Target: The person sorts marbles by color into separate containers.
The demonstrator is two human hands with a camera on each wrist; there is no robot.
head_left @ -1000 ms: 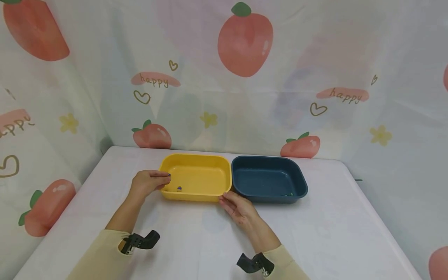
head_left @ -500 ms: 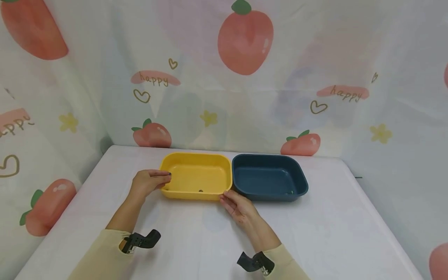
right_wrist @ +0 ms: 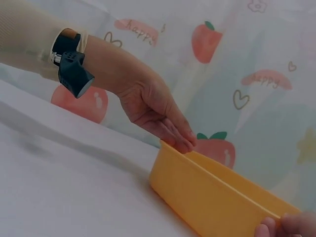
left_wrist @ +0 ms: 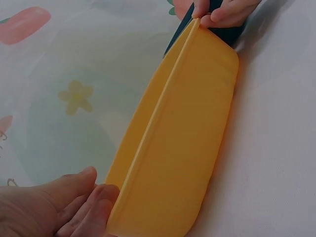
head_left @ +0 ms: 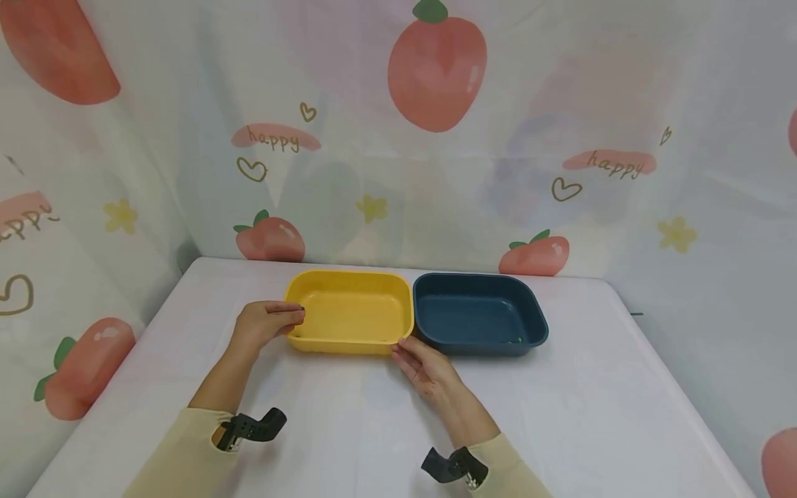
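My left hand (head_left: 268, 325) pinches the left end of the yellow tray (head_left: 351, 311) at its rim. A tiny dark spot shows at that hand's fingertips in the head view. My right hand (head_left: 429, 370) grips the rim at the tray's front right corner between thumb and fingers. In the left wrist view the tray's outer wall (left_wrist: 173, 143) runs from one hand to the other. Inside, a small dark round thing (head_left: 297, 337) lies at the front left, and another small round thing (head_left: 383, 341) barely shows above the front wall; the rest of it is hidden.
A dark blue tray (head_left: 473, 315) stands right beside the yellow one, with a small green thing (head_left: 519, 339) at its front right. Both are on a white-covered table (head_left: 349, 429). A fruit-printed cloth (head_left: 436, 187) hangs behind and at the sides.
The small round thing in the yellow tray has rolled to the right along the front wall, from near the left end almost to the right hand. Both hands keep their places on the rim.
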